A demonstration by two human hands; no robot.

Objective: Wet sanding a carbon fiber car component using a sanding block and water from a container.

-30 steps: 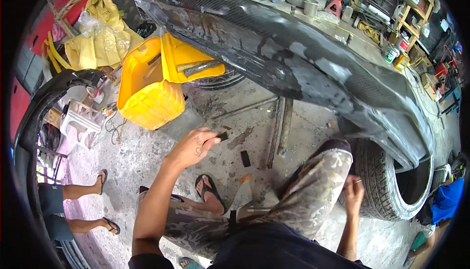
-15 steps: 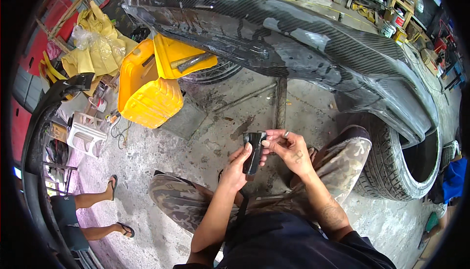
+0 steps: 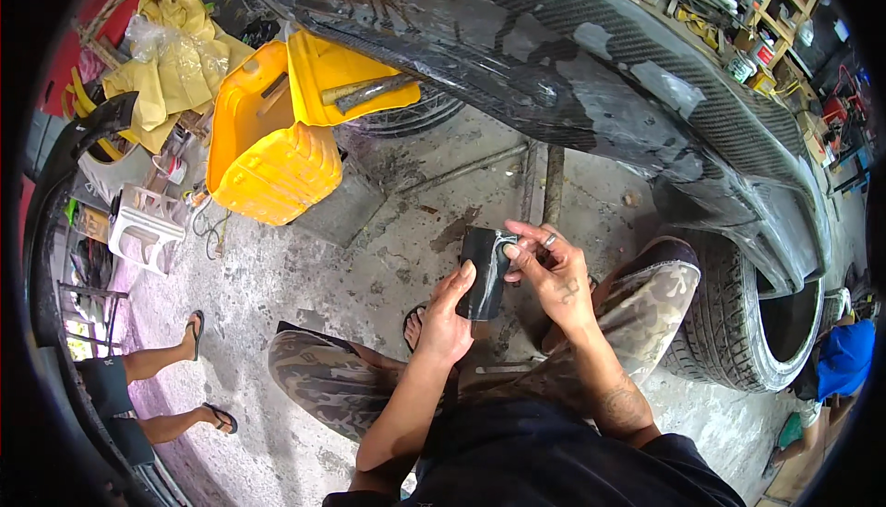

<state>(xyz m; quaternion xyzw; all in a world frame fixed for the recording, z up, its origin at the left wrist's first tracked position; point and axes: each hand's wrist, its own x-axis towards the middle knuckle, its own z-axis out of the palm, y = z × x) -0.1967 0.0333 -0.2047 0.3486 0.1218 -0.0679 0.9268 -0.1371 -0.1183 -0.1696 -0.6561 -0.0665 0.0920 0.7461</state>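
A small rectangle of black sandpaper (image 3: 479, 287), streaked with whitish residue, is held in front of me above the floor between my knees. My left hand (image 3: 446, 318) grips its lower left edge, thumb on the face and fingers behind. With the thumb and fingers of my right hand (image 3: 554, 276), which wears a ring, I pinch the upper right corner. Beyond my hands stretches a long glossy carbon-fibre car body panel (image 3: 517, 55), with dull grey patches and wet-looking marks on its surface.
To the left stands a yellow container (image 3: 281, 175) with cloudy liquid, its lid (image 3: 355, 87) bearing a dark bar. A tyre (image 3: 729, 341) lies at right under the panel. A white stool (image 3: 148, 226), a curved black part (image 3: 60, 276) and another person's legs (image 3: 166, 359) are left.
The sandpaper has turned and now shows a wider, flatter face. Both hands have shifted slightly, still holding it. The view has moved, so the panel appears lower and nearer.
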